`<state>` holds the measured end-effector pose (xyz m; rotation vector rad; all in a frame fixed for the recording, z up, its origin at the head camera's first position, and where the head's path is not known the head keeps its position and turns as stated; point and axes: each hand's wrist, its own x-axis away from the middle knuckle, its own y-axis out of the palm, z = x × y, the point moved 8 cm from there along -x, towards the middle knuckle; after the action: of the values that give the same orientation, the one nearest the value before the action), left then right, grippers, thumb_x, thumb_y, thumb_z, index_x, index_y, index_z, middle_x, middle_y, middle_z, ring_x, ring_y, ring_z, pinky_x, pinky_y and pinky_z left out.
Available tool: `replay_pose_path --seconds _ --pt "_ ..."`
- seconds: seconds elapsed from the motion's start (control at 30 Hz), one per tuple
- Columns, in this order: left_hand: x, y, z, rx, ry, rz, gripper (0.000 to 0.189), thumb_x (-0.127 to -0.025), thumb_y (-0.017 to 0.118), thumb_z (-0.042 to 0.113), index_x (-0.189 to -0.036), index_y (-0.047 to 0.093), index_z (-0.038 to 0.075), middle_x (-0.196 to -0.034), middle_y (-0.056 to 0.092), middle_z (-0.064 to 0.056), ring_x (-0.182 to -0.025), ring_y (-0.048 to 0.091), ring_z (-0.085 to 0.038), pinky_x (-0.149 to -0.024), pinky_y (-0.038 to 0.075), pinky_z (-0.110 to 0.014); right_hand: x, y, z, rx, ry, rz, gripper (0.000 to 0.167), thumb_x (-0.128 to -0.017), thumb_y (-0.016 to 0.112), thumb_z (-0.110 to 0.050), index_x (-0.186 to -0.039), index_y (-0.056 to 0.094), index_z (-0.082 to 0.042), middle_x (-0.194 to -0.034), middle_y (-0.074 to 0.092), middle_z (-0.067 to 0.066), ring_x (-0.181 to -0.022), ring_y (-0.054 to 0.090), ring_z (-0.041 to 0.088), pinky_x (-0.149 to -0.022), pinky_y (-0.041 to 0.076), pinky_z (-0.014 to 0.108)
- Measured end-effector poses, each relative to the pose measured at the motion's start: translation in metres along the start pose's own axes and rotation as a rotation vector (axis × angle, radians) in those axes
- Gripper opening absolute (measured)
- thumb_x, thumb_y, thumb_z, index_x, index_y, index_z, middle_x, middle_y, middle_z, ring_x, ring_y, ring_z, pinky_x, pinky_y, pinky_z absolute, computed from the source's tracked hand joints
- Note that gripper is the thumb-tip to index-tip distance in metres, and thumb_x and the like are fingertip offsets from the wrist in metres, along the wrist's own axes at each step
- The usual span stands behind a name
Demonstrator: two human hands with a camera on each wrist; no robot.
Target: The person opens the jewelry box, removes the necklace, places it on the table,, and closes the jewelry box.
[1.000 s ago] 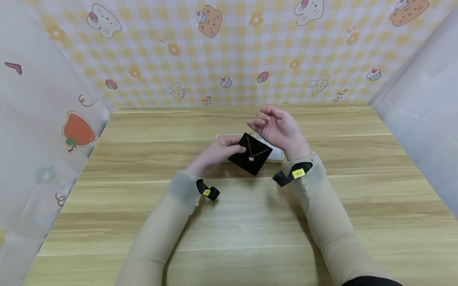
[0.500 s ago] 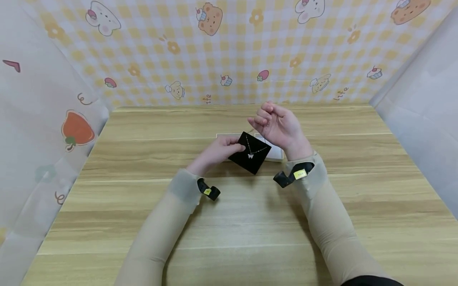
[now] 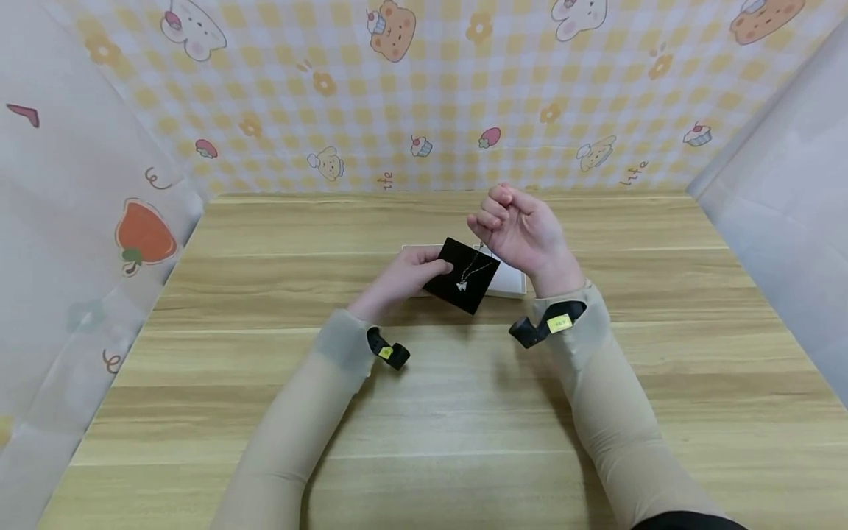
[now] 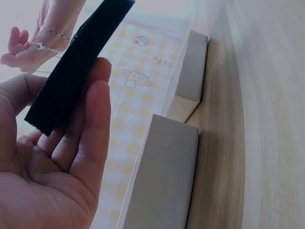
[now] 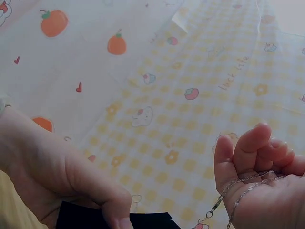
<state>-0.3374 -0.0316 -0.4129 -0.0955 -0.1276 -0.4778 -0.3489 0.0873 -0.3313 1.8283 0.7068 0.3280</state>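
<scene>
My left hand [image 3: 403, 276] pinches a black jewelry pad [image 3: 472, 297] by its left corner, thumb on top, fingers beneath. A fine silver necklace [image 3: 461, 285] with a small butterfly-shaped pendant lies across the pad's face, and its chain runs up to my right hand [image 3: 523, 230]. In the right wrist view the chain [image 5: 243, 187] passes over the palm of the right hand [image 5: 267, 191] and under its curled fingers. The clasp [image 4: 40, 46] dangles at that hand in the left wrist view. From there the pad [image 4: 78, 67] shows edge-on, above the left hand's fingers.
Behind the pad, two pale boxes stand side by side on the wooden table [image 3: 411, 442]: one at the right [image 3: 509, 282], the other mostly hidden by my left hand. Their sides show as a near box [image 4: 162, 171] and a farther box [image 4: 190, 71] in the left wrist view.
My right hand has shifted slightly up and right, drawing the chain with it. The two chain strands now run closer together, slanting right across the pad. The pad has risen slightly.
</scene>
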Motion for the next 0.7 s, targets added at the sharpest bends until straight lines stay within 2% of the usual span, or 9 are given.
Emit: replay_pose_path --seconds 0.23,0.5,0.7 --pt "-0.0009 0.0021 0.0048 -0.181 0.067 0.027 0.017 -0.092 0.060 0.012 -0.090 0.069 -0.003 -0.074 0.067 -0.001 -0.065 0.057 -0.010 -0.061 0.045 -0.023 -0.0012 0.0008 0.0081 0.002 0.021 0.004 0.041 -0.108 0.024 -0.021 -0.077 0.043 -0.003 -0.065 0.043 0.009 -0.061 0.048 0.025 -0.092 0.047 0.042" --pt "-0.0027 0.0026 0.0030 -0.190 0.083 0.018 0.018 -0.093 0.059 0.012 -0.091 0.069 -0.002 -0.073 0.067 -0.001 -0.064 0.055 -0.010 -0.061 0.043 -0.024 -0.0010 0.0021 0.0079 -0.001 -0.009 0.017 0.041 -0.108 0.025 -0.020 -0.077 0.045 -0.002 -0.066 0.045 0.009 -0.063 0.048 0.024 -0.096 0.046 0.044" --pt "-0.0022 0.0030 0.0015 -0.227 0.075 0.012 0.018 -0.093 0.060 0.016 -0.093 0.069 0.001 -0.073 0.065 0.001 -0.065 0.051 -0.012 -0.062 0.040 -0.025 -0.0009 0.0066 0.0087 -0.026 -0.040 0.000 0.039 -0.108 0.027 -0.018 -0.079 0.047 -0.001 -0.071 0.051 0.013 -0.072 0.059 0.030 -0.098 0.045 0.046"
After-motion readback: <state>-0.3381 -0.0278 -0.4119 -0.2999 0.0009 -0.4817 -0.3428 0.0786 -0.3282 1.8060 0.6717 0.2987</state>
